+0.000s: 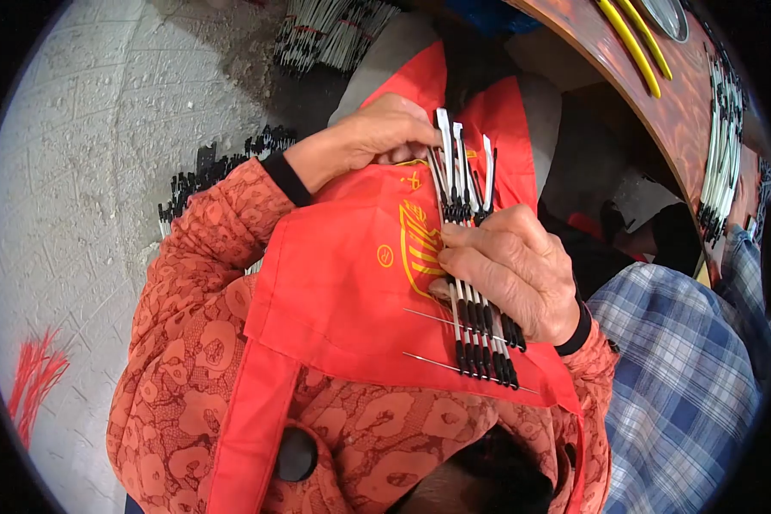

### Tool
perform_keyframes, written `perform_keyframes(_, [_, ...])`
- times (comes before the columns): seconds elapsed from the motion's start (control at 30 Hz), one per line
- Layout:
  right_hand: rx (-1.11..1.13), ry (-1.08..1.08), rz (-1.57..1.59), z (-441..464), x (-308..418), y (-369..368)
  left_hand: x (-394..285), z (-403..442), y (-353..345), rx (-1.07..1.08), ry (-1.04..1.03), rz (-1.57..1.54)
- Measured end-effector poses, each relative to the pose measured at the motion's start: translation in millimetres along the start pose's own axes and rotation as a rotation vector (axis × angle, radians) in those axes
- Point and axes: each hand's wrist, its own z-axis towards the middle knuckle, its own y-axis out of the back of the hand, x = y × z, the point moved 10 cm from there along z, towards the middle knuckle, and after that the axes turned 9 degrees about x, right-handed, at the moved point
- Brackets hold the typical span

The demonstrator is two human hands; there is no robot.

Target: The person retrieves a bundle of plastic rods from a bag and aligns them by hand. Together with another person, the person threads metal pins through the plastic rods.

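Note:
A row of thin black-and-white cable-like strips (452, 163) lies across the red apron (334, 257) on my lap. My right hand (514, 270) is closed around the middle of this row, thumb on the left side and fingers over the top. Two thin metal needles (428, 316) pass crosswise through the black lower ends. At the upper left of the row, my left hand (390, 133) is bent with its fingertips against the white end of a strip. Part of its fingers is hidden, but they look pinched together there.
Bundles of similar strips (317, 38) lie on the floor ahead, with more (206, 176) at left. Red strands (34, 377) lie farther left. On the wooden table (565, 17) are yellow-handled pliers (634, 43) and another bundle (720, 154). A person in a plaid sleeve (677, 377) sits close on the right.

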Motion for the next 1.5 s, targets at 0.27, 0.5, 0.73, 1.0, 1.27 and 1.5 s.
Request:
perform_keyframes(0.27, [0.024, 0.043, -0.006, 2, -2, -3, -19, -21, 6, -0.036, -0.149, -0.528])
perform_keyframes(0.5, [0.008, 0.051, -0.015, -2, -2, -3, -15, 4, -13, 0.145, 0.002, -0.355])
perform_keyframes(0.73, [0.015, 0.042, -0.028, -7, -2, -3, -14, 8, -25, 0.078, 0.191, -0.211])
perform_keyframes(1.0, [-0.008, 0.078, -0.042, -14, -2, -1, -26, 4, -24, 0.096, 0.107, -0.159])
perform_keyframes(1.27, [-0.013, 0.084, -0.011, -12, -3, -1, -45, -10, -15, 0.002, -0.006, -0.120])
perform_keyframes(1.5, [-0.003, 0.090, 0.010, -12, -4, -1, -45, -3, -16, 0.037, 0.070, 0.113])
